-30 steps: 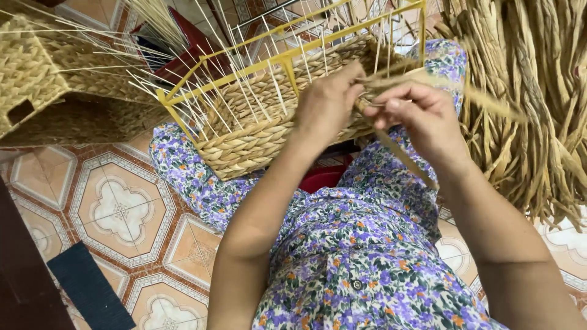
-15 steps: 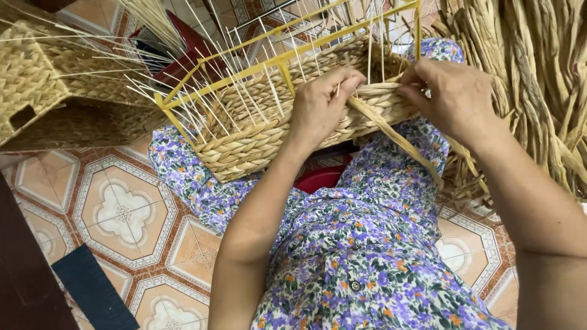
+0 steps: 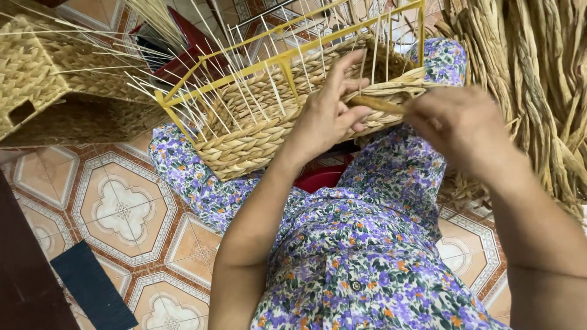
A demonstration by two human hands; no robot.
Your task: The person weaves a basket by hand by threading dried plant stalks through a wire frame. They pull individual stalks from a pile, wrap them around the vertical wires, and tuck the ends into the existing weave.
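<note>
A half-woven straw basket (image 3: 257, 137) on a yellow wire frame (image 3: 287, 56) rests on my lap, with thin pale stakes sticking up from its woven wall. My left hand (image 3: 330, 113) presses against the basket's near wall, its fingers spread over the weave and pinching a dried straw strand (image 3: 382, 104). To the right, my right hand (image 3: 458, 125) is blurred and grips the same strand, drawing it away from the basket. I wear a floral purple dress (image 3: 367, 244).
A finished woven basket (image 3: 43, 79) lies on its side at the upper left. A heap of dried straw strands (image 3: 532, 79) fills the right side. Patterned floor tiles (image 3: 122, 208) lie below, with a dark mat (image 3: 92, 293) at the lower left.
My right hand has swung from near the left hand out to the right and lower, pulling the strand taut. The left hand stays on the basket wall, fingers now more spread.
</note>
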